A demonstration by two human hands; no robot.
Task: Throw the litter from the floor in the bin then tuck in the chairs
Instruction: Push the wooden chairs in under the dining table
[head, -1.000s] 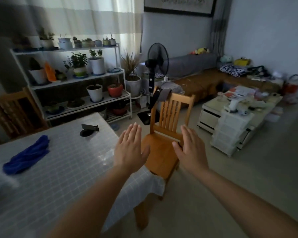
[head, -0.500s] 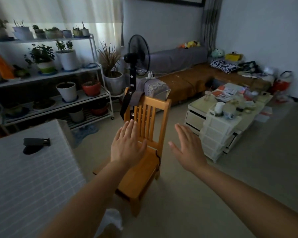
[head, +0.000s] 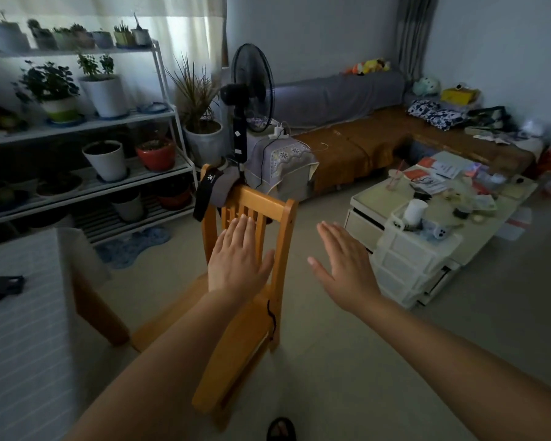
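An orange wooden chair (head: 255, 332) stands in the middle of the floor, its seat toward the table (head: 23, 329) at the left and its slatted backrest to the far side. A dark cloth with a black strap (head: 215, 187) hangs over the backrest's left post. My left hand (head: 237, 261) is stretched out flat, fingers apart, in front of the backrest and holds nothing. My right hand (head: 341, 265) hovers open to the right of the chair, apart from it. No bin or litter is in view.
A plant shelf (head: 86, 128) with several pots fills the back left. A black standing fan (head: 250, 90) rises behind the chair. A low white cabinet with a plastic drawer unit (head: 411, 268) sits to the right. A brown sofa (head: 363, 144) runs along the far wall.
The view has swung right, away from the table, and closer to the chair. Both open hands have moved nearer the chair's backrest.
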